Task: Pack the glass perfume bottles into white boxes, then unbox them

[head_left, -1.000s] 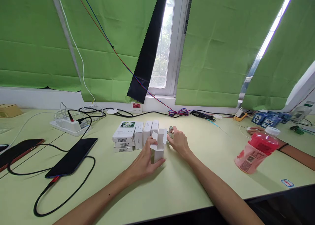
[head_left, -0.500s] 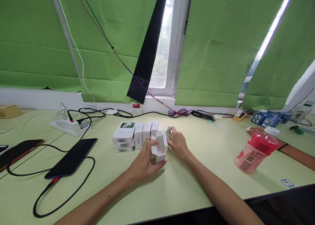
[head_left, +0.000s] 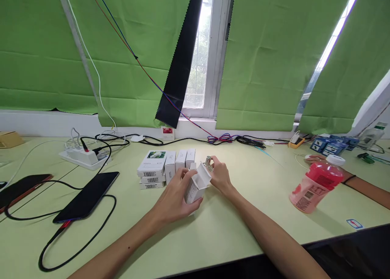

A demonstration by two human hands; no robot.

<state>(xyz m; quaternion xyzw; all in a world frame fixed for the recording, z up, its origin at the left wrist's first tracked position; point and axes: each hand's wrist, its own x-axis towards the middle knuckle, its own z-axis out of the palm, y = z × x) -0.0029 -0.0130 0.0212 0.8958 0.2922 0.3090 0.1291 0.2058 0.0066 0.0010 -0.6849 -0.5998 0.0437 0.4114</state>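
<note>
My left hand (head_left: 178,193) is closed around a small white carton (head_left: 195,188), which tilts to the right with its top flaps standing apart. Just behind and right of the carton, my right hand (head_left: 221,175) grips a small glass bottle with a shiny metallic cap (head_left: 208,160). The bottle's body is mostly hidden by the fingers and a carton flap. Left of the hands, several white boxes (head_left: 151,163) lie in a flat stack with barcodes facing me. Several similar boxes (head_left: 180,159) stand upright beside that stack.
On the left lie a black phone (head_left: 87,197) with a cable and a white power strip (head_left: 83,157). To the right stands a pink drink bottle (head_left: 317,184). Behind it is another person's hand (head_left: 315,160), near blue boxes (head_left: 330,144). Cables (head_left: 224,138) run along the wall.
The carton has tipped to the right in my left hand, so its printed side now shows. My right hand stays beside it with the glass bottle. The view has shifted slightly.
</note>
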